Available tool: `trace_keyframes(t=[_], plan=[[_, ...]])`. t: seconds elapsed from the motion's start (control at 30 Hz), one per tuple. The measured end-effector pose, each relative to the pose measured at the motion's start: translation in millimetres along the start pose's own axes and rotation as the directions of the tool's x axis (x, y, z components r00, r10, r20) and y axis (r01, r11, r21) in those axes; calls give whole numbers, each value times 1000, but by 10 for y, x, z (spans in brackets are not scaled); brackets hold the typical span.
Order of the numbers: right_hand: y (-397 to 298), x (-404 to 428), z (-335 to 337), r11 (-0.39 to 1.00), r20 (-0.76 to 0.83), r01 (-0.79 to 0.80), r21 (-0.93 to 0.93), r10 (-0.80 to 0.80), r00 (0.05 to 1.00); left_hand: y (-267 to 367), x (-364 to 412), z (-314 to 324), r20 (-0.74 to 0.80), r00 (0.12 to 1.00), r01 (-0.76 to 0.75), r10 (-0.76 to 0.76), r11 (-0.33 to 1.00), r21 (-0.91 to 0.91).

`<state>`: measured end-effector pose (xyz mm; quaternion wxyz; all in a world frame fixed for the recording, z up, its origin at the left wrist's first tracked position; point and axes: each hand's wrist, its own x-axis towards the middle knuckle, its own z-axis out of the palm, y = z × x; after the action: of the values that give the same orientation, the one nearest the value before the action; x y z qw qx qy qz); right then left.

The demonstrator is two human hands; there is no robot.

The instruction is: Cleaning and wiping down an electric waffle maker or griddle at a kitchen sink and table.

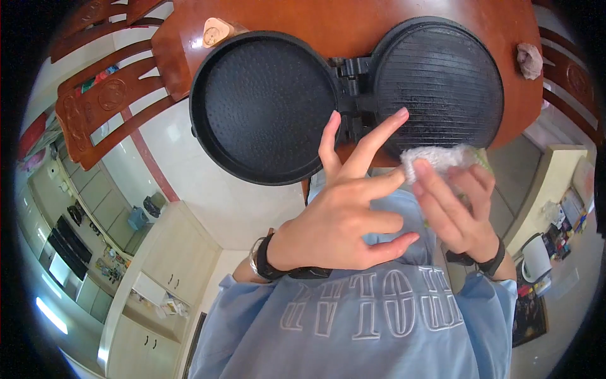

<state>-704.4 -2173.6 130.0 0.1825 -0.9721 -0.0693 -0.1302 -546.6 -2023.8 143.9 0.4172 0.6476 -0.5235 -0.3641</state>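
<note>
In my right hand [459, 208] is a white fuzzy cloth [435, 158] with a green patch at one end, pinched between thumb and fingers. My left hand [341, 218] is spread beside it, palm down. One of its fingers reaches the cloth's edge; whether it presses on it I cannot tell. Beyond both hands a black double-sided electric griddle lies opened flat. Its left pan [272, 104] is deep-rimmed with a dimpled face. The ridged right plate [440, 85] has wet-looking streaks and specks. A hinge [351, 71] joins the two halves.
The griddle rests on a reddish-brown wooden table [350, 23], the left pan overhanging the near edge. A small orange-tan container [218, 32] stands behind that pan. At the right edge lies a crumpled pinkish cloth [529, 61]. Carved wooden chairs [113, 92] flank the table.
</note>
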Motion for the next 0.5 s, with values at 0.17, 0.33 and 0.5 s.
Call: trace_keyframes(t=[0.17, 0.33, 0.5], plan=[[158, -98, -195, 976, 40, -209, 64, 206, 978, 8, -38, -13, -31, 999, 37, -34, 997, 68], [77, 91, -234, 922, -26, -313, 227, 327, 945, 96, -26, -38, -36, 999, -2, 7, 990, 144], [-87, 62, -54, 935, 20, -236, 266, 240, 971, 130, -33, 8, -47, 998, -25, 34, 984, 174]])
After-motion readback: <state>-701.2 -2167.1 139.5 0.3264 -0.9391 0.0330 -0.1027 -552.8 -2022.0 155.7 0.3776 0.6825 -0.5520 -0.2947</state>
